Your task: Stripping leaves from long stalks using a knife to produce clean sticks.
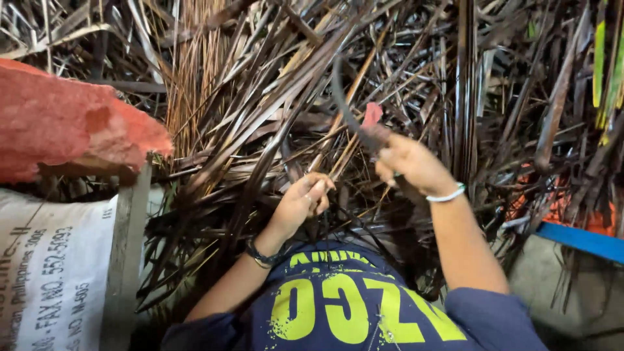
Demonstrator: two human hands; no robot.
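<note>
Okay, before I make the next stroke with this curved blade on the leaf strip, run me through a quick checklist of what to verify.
1. Right hand closed firmly on the curved blade: ok.
2. Left hand pinching a leaf strip: ok.
3. Left fingers away from the blade edge: ok, hands are apart.
4. Blade edge condition: cannot tell, blurred.
5. Blade path free of the surrounding dry leaf pile: not ok, leaves crowd it.
6. White sack away from the hands: ok.
</note>
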